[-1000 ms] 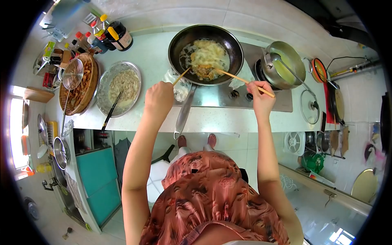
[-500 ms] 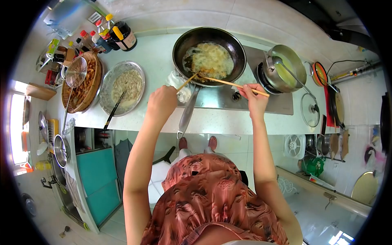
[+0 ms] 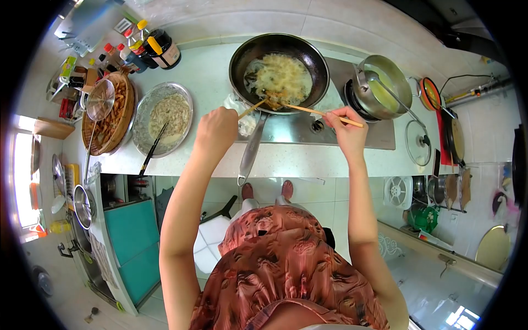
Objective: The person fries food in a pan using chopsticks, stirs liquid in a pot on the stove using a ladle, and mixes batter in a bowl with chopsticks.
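Note:
My left hand (image 3: 217,130) is closed around one wooden chopstick (image 3: 252,109), left of the wok handle (image 3: 254,147). A second wooden chopstick (image 3: 322,114) is pinched in the fingers of my right hand (image 3: 347,131), in front of the stove. Both tips reach over the near rim of the dark wok (image 3: 312,50). Browned bits (image 3: 274,100) lie at and between the tips. Pale, foaming food (image 3: 283,72) fries in oil behind them. Whether the tips grip a piece is too small to tell.
A metal bowl of pale batter mix (image 3: 170,115) with dark chopsticks (image 3: 153,149) stands left of the wok. Farther left are a basket of browned pieces (image 3: 118,118) under a strainer (image 3: 100,100), and sauce bottles (image 3: 164,49). Right, a pot (image 3: 367,93) holds a ladle (image 3: 393,96).
The chopstick tips have moved slightly apart, with browned bits showing between them. My right hand has shifted a little right and down. The whole view has moved slightly.

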`<state>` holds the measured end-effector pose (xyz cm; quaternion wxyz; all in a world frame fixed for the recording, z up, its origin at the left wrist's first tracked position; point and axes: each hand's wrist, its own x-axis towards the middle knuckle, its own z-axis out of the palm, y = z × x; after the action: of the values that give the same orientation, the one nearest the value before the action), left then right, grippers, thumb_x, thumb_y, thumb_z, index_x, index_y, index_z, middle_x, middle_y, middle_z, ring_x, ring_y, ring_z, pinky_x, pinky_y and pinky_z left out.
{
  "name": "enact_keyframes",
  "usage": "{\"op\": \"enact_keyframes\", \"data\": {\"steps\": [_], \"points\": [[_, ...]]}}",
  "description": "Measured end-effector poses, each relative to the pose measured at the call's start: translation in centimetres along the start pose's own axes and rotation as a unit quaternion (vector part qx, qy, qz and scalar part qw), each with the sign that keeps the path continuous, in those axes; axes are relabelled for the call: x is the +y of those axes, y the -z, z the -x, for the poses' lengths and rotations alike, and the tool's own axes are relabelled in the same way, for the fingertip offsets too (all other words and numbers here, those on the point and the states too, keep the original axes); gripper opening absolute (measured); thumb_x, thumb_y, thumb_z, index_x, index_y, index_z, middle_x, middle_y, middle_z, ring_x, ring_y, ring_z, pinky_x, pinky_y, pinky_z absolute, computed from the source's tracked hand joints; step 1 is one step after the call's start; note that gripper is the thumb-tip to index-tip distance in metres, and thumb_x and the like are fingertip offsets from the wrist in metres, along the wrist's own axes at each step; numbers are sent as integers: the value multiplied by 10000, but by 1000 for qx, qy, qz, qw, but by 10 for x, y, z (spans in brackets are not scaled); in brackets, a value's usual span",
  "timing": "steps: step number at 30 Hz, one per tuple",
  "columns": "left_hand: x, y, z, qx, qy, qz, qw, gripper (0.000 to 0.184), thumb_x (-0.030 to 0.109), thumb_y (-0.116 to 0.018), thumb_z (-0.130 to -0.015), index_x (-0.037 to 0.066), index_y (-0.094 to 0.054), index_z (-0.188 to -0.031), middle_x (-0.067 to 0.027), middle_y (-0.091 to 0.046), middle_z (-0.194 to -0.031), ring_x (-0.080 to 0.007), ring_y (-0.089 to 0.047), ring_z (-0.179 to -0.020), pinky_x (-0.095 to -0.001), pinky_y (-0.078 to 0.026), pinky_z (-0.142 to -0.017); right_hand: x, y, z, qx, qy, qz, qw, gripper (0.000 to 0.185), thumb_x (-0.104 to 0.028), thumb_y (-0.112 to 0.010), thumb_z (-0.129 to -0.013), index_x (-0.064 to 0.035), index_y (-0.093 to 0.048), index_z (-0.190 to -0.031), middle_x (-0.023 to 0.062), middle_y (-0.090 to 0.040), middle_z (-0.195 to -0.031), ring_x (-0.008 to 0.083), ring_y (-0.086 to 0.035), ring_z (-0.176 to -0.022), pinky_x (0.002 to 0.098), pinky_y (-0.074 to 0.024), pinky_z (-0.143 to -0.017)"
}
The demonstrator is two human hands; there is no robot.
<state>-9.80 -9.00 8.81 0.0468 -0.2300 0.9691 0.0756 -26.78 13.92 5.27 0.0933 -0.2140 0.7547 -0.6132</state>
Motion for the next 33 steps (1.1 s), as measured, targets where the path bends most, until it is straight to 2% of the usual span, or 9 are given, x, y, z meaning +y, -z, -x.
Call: {"op": "enact_keyframes", "data": {"steps": [4,10,14,16,19,23,26,29,33], "points": [[7,12,13,32,-17,-7,999,126,60,-518,-768,9,-631,-745,-176,-631,-711,-335,-639,-705,-412,-509,-626,-20,20,1,-11,6,30,999,88,-35,-680,-768,7,-606,-743,27,-612,-667,55,-530,-607,207,-427,-555],[23,25,13,-20,-51,54,997,163,99,-516,-810,67,-672,-845,-190,-626,-731,-364,-623,-726,-436,-507,-667,-50,9,7,-11,93,174,980,95,-25,-690,-745,-5,-597,-745,59,-585,-684,113,-528,-573,242,-418,-536],[31,16,4,-10,-88,-9,996,141,87,-520,-791,56,-657,-793,-165,-634,-732,-321,-642,-726,-409,-516,-647,-54,6,5,-22,101,188,977,114,-40,-699,-743,-10,-589,-746,65,-596,-697,137,-542,-568,257,-422,-522],[28,16,5,18,-88,-32,995,138,92,-521,-790,51,-641,-736,-132,-635,-717,-285,-653,-716,-380,-517,-623,-51,11,2,-21,84,172,981,114,-42,-699,-744,-11,-590,-746,65,-601,-699,135,-543,-567,259,-423,-521],[12,20,0,33,-87,-111,989,139,67,-518,-787,33,-652,-795,-149,-639,-745,-303,-649,-733,-398,-528,-639,-53,14,1,-18,69,177,982,113,-43,-699,-744,-13,-590,-745,65,-603,-693,132,-544,-566,253,-422,-522],[8,30,-7,-10,-44,-132,990,146,93,-519,-810,38,-654,-801,-135,-636,-734,-301,-647,-725,-397,-527,-627,-46,19,1,-19,91,169,981,104,-36,-696,-750,-11,-594,-750,48,-600,-677,104,-535,-570,232,-418,-528],[20,30,-4,-42,-57,-53,996,145,95,-518,-810,54,-657,-803,-131,-636,-737,-300,-647,-733,-398,-522,-630,-32,30,-1,-21,66,120,990,95,-26,-692,-757,-7,-599,-756,27,-594,-665,70,-519,-584,215,-413,-537],[22,16,-9,-33,-92,-51,994,141,87,-519,-797,74,-659,-805,-132,-635,-737,-299,-645,-740,-400,-517,-637,-31,38,-3,-28,16,58,998,88,-19,-690,-760,-4,-603,-759,13,-591,-661,51,-507,-593,203,-411,-544],[22,4,-32,-21,-97,-94,991,136,74,-523,-778,62,-656,-809,-130,-636,-736,-296,-645,-741,-396,-517,-646,-31,40,-6,-37,17,82,996,96,-25,-697,-752,-4,-603,-756,18,-594,-659,56,-510,-587,204,-412,-546]]}}
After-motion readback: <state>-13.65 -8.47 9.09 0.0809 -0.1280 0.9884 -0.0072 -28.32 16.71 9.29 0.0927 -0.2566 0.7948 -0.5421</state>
